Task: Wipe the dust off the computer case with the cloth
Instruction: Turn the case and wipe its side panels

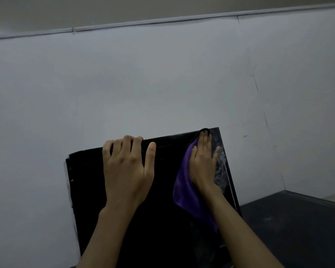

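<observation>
Purple cloth (184, 190) under right hand (203, 163), fingers straight, pressing flat on black computer case (159, 219). Left hand (126, 171) fingers curled over the case's top edge.

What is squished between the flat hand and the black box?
The head view shows a purple cloth between the right hand and the black computer case.

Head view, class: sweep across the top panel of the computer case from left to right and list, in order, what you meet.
Bare black part of the computer case → left hand gripping the far edge → purple cloth → right hand pressed flat on the cloth → dusty strip by the case's right edge.
</observation>
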